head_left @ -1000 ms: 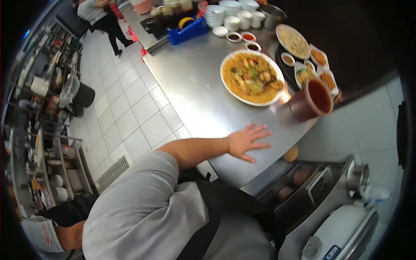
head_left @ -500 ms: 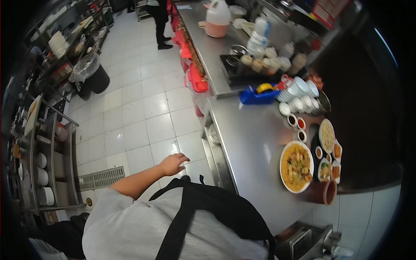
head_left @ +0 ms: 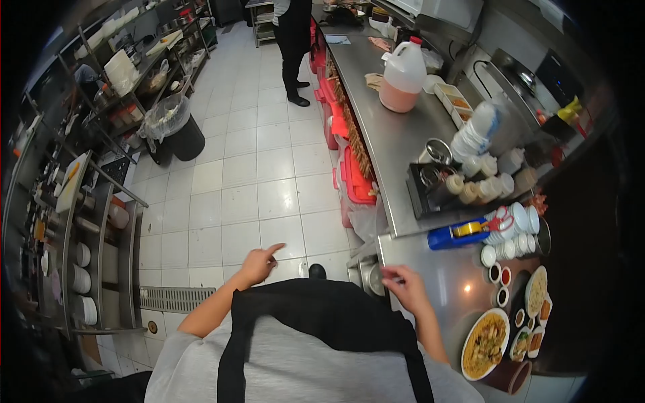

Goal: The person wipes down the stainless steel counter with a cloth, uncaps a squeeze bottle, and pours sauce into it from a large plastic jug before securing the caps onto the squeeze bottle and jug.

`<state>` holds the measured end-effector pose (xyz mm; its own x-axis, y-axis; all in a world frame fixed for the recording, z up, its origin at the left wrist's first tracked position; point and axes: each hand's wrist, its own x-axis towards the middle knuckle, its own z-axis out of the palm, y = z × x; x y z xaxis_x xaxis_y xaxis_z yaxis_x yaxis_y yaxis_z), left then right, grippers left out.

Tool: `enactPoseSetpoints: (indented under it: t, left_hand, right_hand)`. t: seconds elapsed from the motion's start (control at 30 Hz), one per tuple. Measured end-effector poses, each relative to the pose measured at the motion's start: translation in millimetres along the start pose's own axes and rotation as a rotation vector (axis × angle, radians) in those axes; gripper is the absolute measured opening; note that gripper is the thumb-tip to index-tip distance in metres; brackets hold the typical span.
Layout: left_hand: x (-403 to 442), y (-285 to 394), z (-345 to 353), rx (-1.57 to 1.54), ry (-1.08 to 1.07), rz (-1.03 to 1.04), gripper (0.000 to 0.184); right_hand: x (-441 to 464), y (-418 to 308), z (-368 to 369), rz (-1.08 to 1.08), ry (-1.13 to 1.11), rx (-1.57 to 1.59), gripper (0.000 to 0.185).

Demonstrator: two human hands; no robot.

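Blue markings showed on the clear plastic around the stacked cups [head_left: 476, 131], but they were too small and soft to read. The bench [head_left: 430, 258] lay to the person's right, its steel corner just beside the right hand [head_left: 407, 287]. The fingers of that hand were loosely bent, with a gap between them and the thumb; whether they touched the bench edge, I could not tell. A round metal bowl [head_left: 373, 278] sat on a lower level beneath the bench, just left of those fingertips in the view.

The left hand [head_left: 259, 266] hung over the white tiled floor [head_left: 228, 201], well apart from the bench, with the index finger held out and away from the other fingers, which were curled.

The oval plate of noodles [head_left: 485, 344] rested on the bench to the right of the right hand, near the forearm and apart from the fingers. Close by it stood a dark red container [head_left: 508, 377], and beyond lay a plate of rice [head_left: 536, 292] and three small sauce cups [head_left: 502, 295]. Farther along the bench stood a blue tape dispenser [head_left: 449, 236] with a yellow roll, beside stacked white bowls [head_left: 521, 216]. On the next stretch of counter stood a red-capped jug [head_left: 402, 79] partly filled with pinkish liquid. At the far end of the aisle stood a person in a black apron [head_left: 292, 37].
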<state>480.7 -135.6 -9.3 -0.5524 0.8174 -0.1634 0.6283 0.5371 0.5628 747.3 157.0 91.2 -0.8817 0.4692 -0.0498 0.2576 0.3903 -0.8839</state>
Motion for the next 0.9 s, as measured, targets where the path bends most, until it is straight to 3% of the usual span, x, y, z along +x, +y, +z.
enactPoseSetpoints:
  t: [0.03, 0.1, 0.17, 0.23, 0.27, 0.3, 0.4, 0.47, 0.57, 0.63, 0.7, 0.73, 0.77, 0.9]
  left_hand:
    - [3, -43, 4, -0.064, 0.078, 0.057, 0.067]
    - [-4, -114, 3, -0.02, 0.036, -0.15, 0.079]
    - [-32, -196, 26, -0.243, 0.088, -0.427, 0.079]
    - [-70, -278, 70, -0.278, 0.063, -0.893, 0.073]
    - [-89, -289, 69, -0.16, -0.045, -0.965, 0.072]
    - [-117, -319, 94, -0.117, 0.034, -0.879, 0.074]
    - [-121, -304, 81, -0.428, -0.117, -1.237, 0.074]
    - [-91, -300, 75, -0.582, -0.141, -1.309, 0.075]
    - [-26, -321, 52, -0.689, -0.179, -1.29, 0.076]
    - [22, -348, 20, -0.699, -0.195, -1.254, 0.076]
    - [75, -386, -23, -0.671, -0.193, -1.204, 0.076]
    - [106, -408, -49, -0.641, -0.186, -1.169, 0.077]
    - [138, -435, -75, -0.606, -0.17, -1.124, 0.077]
    - [331, -516, -194, -0.473, -0.002, -0.745, 0.078]
  right_hand:
    - [34, -12, 1, -0.052, 0.05, 0.067, 0.014]
    - [111, -7, 5, 0.013, -0.073, 0.157, 0.017]
    - [191, -24, 15, -0.025, -0.147, 0.266, 0.022]
    - [275, -54, 25, -0.133, -0.168, 0.325, 0.024]
    - [319, -65, 28, -0.171, -0.174, 0.324, 0.024]
    - [363, -71, 30, -0.195, -0.156, 0.279, 0.025]
    - [498, -78, 42, -0.387, 0.038, 0.087, 0.029]
    - [578, -79, 47, -0.255, 0.024, 0.234, 0.035]
    - [686, -59, 38, -0.043, 0.24, -0.071, 0.039]
    - [758, -6, 20, 0.019, 0.484, -0.082, 0.043]
    - [802, 27, -11, 0.078, 0.707, -0.331, 0.043]
    - [846, 92, -34, 0.042, 0.769, -0.268, 0.043]
    - [822, 47, -41, 0.176, 0.794, -0.408, 0.039]
    - [840, 59, -55, 0.444, 0.875, -0.465, 0.052]
